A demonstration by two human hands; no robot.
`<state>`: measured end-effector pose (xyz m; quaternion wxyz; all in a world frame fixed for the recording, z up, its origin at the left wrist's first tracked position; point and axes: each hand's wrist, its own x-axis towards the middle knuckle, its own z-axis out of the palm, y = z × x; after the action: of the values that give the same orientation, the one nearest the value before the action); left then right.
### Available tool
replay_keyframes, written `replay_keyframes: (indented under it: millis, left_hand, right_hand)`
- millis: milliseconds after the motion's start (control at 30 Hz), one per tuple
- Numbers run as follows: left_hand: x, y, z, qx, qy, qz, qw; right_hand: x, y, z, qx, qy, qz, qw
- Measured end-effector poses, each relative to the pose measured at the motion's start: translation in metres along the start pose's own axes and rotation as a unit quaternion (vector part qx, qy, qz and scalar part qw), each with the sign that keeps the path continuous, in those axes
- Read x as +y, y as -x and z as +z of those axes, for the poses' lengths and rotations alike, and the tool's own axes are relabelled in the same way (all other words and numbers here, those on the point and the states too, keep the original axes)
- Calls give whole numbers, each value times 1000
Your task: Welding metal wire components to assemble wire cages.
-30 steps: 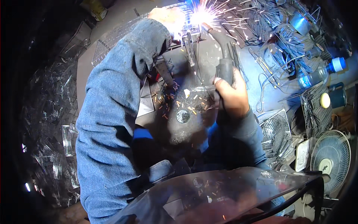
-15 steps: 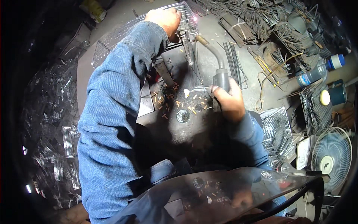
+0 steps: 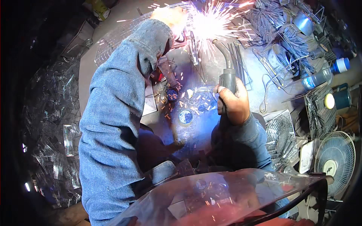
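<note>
My right hand (image 3: pixel 236 102) is wrapped round the grey handle of a welding torch (image 3: pixel 227 80). The torch's bent neck points up and away, and a bright arc with flying sparks (image 3: pixel 211 25) burns just beyond its nozzle. At the far edge of the table my left hand (image 3: pixel 171 18) is closed on a wire rack (image 3: pixel 107 47), beside the arc. Glare washes out its fingers and the rack's right end. Between my arms, thin metal rods (image 3: pixel 239 60) and several small stubs lie on the table (image 3: pixel 256 81).
A transparent visor (image 3: pixel 211 188) crosses the lower view. On the right are bundles of wire rods (image 3: pixel 264 22), a water bottle (image 3: pixel 316 80), a dark mug (image 3: pixel 342 96), wire pieces in a heap (image 3: pixel 279 132) and a fan (image 3: pixel 335 160). Metal racks (image 3: pixel 56 162) pile up on the left.
A small pink glow at the rack has become a large white arc with sparks, lighting the table blue. The torch and my right hand have shifted slightly right and nearer me.
</note>
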<state>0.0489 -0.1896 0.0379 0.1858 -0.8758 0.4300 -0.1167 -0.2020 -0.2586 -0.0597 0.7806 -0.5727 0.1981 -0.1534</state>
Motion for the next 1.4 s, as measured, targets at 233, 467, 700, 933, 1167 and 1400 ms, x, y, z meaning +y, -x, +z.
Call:
replay_keyframes:
  millis: [233,467,700,933,1167,1400]
  left_hand:
    - [4,4,-5,-21,37,-2,999]
    - [6,6,-5,-11,4,-18,1000]
    - [5,6,-3,14,-4,4,1000]
    - [3,6,-2,27,67,-38,997]
    - [2,6,-2,32,38,18,999]
    - [2,6,8,42,-7,8,999]
  right_hand:
    - [-2,0,1,-13,0,-12,1000]
    - [4,-2,0,-9,10,-15,1000]
    - [-3,-10,-14,-28,-91,48,994]
    - [-1,-3,-11,-6,-68,19,998]
    - [-6,-1,-13,-45,-109,63,991]
    - [0,-5,-10,-24,-101,31,994]
